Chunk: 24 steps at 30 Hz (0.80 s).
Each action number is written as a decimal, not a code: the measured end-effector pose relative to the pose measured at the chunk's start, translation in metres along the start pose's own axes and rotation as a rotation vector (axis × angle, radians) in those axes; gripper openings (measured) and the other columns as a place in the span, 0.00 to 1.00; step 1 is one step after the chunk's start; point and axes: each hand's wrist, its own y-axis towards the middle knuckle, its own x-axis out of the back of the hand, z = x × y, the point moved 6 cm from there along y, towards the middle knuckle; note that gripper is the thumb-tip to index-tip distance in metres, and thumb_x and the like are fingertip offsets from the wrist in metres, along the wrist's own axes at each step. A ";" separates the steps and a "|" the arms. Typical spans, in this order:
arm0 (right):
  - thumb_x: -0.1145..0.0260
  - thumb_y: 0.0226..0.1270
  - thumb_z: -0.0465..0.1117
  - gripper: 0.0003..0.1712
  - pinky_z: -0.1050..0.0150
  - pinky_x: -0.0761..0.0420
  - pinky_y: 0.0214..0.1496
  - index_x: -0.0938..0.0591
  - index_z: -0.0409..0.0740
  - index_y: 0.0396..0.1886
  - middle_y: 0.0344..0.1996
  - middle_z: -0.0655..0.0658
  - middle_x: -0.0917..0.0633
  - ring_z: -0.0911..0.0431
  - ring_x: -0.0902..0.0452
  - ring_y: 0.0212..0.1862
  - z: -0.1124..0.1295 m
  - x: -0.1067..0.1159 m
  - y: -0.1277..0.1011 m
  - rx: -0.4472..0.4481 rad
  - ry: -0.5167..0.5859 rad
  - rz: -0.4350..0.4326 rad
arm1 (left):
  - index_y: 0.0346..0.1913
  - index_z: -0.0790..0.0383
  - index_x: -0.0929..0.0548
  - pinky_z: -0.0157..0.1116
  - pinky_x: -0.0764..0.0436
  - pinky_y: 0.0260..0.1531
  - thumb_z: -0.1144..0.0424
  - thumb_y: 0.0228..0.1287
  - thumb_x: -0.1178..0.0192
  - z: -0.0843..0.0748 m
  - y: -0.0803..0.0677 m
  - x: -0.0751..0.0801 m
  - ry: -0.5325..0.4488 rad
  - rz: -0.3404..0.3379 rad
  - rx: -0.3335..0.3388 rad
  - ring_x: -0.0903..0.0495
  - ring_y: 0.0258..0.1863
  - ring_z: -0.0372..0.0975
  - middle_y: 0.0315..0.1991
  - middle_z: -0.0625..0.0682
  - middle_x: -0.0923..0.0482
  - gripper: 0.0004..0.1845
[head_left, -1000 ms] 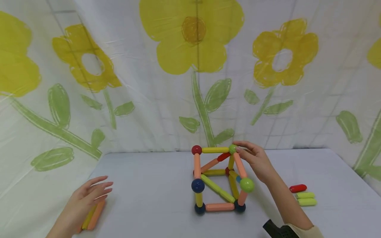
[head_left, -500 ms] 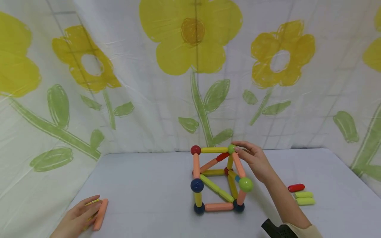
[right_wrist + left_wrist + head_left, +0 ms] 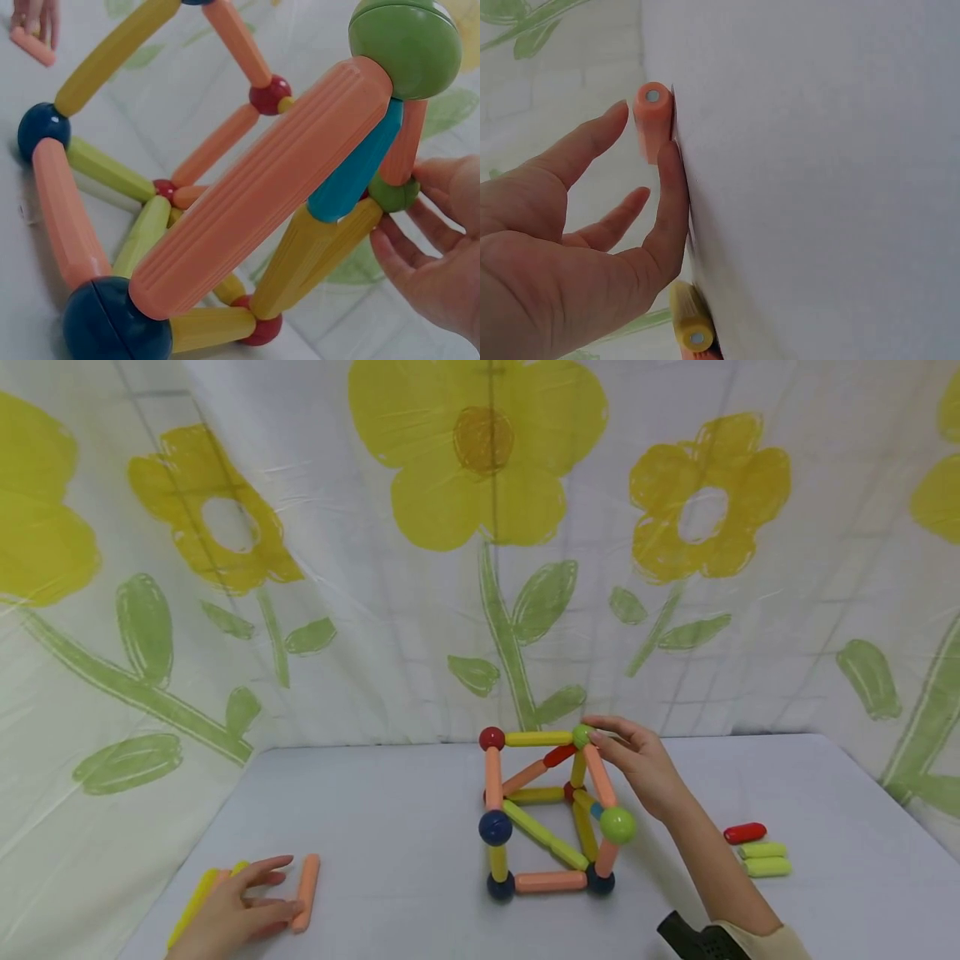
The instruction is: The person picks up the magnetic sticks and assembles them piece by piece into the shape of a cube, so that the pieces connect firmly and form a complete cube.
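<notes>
A cube-like frame of magnetic rods and balls (image 3: 551,882) stands on the table. At its far upper right corner my right hand (image 3: 645,768) pinches a green ball (image 3: 582,736), seen also in the right wrist view as a green ball (image 3: 396,195) between thumb and fingers. My left hand (image 3: 232,914) is at the table's left, fingers spread. Its thumb touches a loose orange magnetic rod (image 3: 306,893); in the left wrist view a gap parts the index finger from this orange rod (image 3: 652,120). Yellow rods (image 3: 193,906) and an orange one lie partly hidden behind the hand.
Right of the frame lie a red rod (image 3: 745,833) and two light green rods (image 3: 765,866). A flower-printed cloth (image 3: 375,610) hangs behind the white table (image 3: 375,793). A black device (image 3: 697,937) shows by the right sleeve.
My left hand came down onto the loose rods, then moved right; the orange rod now lies farther right, apart from the others. The right hand stays on the green ball.
</notes>
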 end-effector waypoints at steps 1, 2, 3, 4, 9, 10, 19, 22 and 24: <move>0.40 0.84 0.45 0.28 0.74 0.21 0.61 0.27 0.29 0.72 0.70 0.36 0.26 0.68 0.20 0.57 0.000 0.000 0.000 0.000 0.001 0.000 | 0.74 0.74 0.31 0.32 0.18 0.42 0.50 0.63 0.24 -0.002 0.001 -0.002 0.020 -0.010 0.014 0.14 0.48 0.47 0.62 0.71 0.22 0.46; 0.40 0.84 0.45 0.28 0.74 0.21 0.61 0.27 0.30 0.72 0.69 0.37 0.26 0.68 0.19 0.57 0.000 0.000 0.000 0.000 0.002 0.000 | 0.74 0.72 0.29 0.33 0.19 0.41 0.48 0.61 0.23 -0.004 0.002 -0.003 0.043 -0.020 0.026 0.15 0.46 0.45 0.60 0.69 0.21 0.46; 0.40 0.84 0.45 0.28 0.74 0.21 0.61 0.26 0.30 0.72 0.69 0.37 0.25 0.67 0.19 0.57 0.000 0.000 0.000 0.001 0.003 0.001 | 0.74 0.70 0.28 0.33 0.20 0.41 0.47 0.59 0.22 -0.006 0.003 -0.005 0.060 -0.030 0.035 0.16 0.45 0.43 0.60 0.66 0.20 0.46; 0.40 0.84 0.45 0.28 0.74 0.21 0.61 0.26 0.30 0.72 0.68 0.38 0.25 0.67 0.19 0.57 0.000 0.000 0.000 0.002 0.006 0.001 | 0.73 0.70 0.27 0.34 0.20 0.40 0.47 0.59 0.21 -0.008 0.004 -0.007 0.070 -0.033 0.031 0.17 0.43 0.42 0.58 0.65 0.20 0.46; 0.40 0.84 0.45 0.27 0.73 0.21 0.61 0.25 0.31 0.71 0.67 0.41 0.24 0.66 0.19 0.57 0.000 0.000 0.000 0.005 0.012 0.005 | 0.72 0.71 0.27 0.33 0.23 0.34 0.54 0.60 0.22 -0.015 0.010 -0.017 0.010 -0.016 0.007 0.22 0.35 0.42 0.54 0.62 0.21 0.42; 0.40 0.84 0.45 0.27 0.73 0.21 0.61 0.25 0.31 0.71 0.66 0.41 0.23 0.66 0.19 0.57 0.000 0.000 0.000 0.004 0.012 0.005 | 0.72 0.71 0.27 0.33 0.23 0.32 0.57 0.60 0.22 -0.017 0.011 -0.019 -0.013 -0.008 0.004 0.23 0.33 0.42 0.53 0.61 0.21 0.41; 0.40 0.84 0.45 0.29 0.73 0.21 0.61 0.28 0.28 0.72 0.65 0.44 0.22 0.66 0.18 0.57 -0.001 0.000 0.001 0.000 0.016 0.012 | 0.72 0.73 0.31 0.35 0.17 0.33 0.66 0.62 0.28 -0.022 0.015 -0.020 -0.174 0.121 -0.006 0.23 0.33 0.43 0.50 0.60 0.27 0.37; 0.40 0.84 0.45 0.29 0.73 0.21 0.61 0.27 0.28 0.72 0.65 0.45 0.22 0.66 0.18 0.57 -0.001 0.000 0.000 -0.001 0.017 0.011 | 0.76 0.74 0.36 0.38 0.14 0.38 0.67 0.66 0.31 -0.023 0.014 -0.018 -0.274 0.194 -0.021 0.19 0.38 0.44 0.54 0.64 0.26 0.39; 0.40 0.84 0.45 0.28 0.73 0.21 0.61 0.26 0.30 0.72 0.65 0.44 0.22 0.66 0.19 0.57 -0.001 0.000 0.000 0.000 0.013 0.009 | 0.78 0.73 0.40 0.39 0.14 0.42 0.66 0.69 0.32 -0.025 0.012 -0.018 -0.333 0.242 -0.031 0.17 0.41 0.44 0.55 0.64 0.25 0.40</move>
